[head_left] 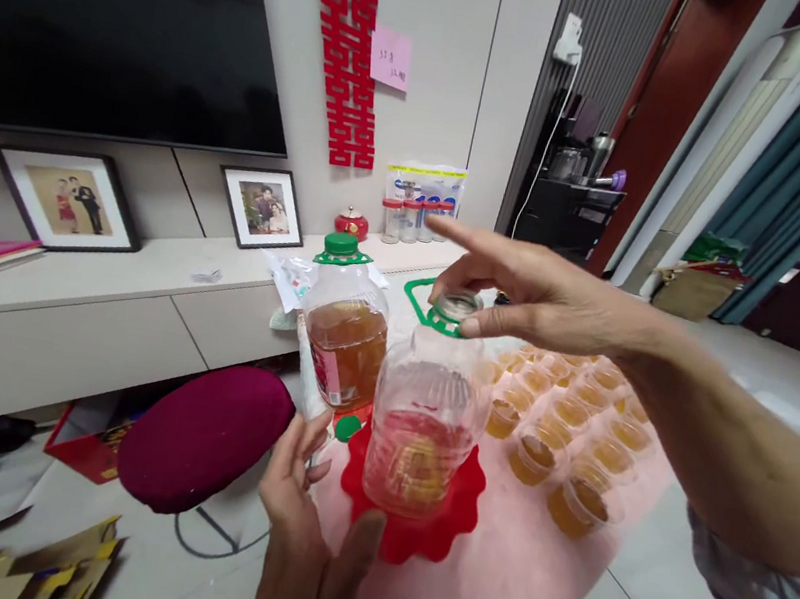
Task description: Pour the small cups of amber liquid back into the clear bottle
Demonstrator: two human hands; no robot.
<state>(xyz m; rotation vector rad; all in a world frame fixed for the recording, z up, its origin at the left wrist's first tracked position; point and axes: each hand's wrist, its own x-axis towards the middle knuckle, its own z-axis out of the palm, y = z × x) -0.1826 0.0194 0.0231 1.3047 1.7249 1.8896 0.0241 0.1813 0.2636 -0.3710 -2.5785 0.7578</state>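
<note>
A clear plastic jug [427, 415] with a little amber liquid stands uncapped on a red scalloped mat [443, 534] on the pink table [522, 582]. My right hand [522, 294] pinches the jug's neck by its green handle ring [421, 301], index finger sticking out. My left hand [307, 528] cups the jug's base, thumb against it. Behind stands a second jug [345, 331], half full of amber liquid, with a green cap. A loose green cap [347, 427] lies between the two jugs.
Several small clear cups of amber liquid [562, 426] fill the table's right side. A dark red round stool [203, 435] stands at the left. Behind are a white TV cabinet [61, 327], framed photos and small jars [412, 221]. Cardboard lies on the floor [24, 564].
</note>
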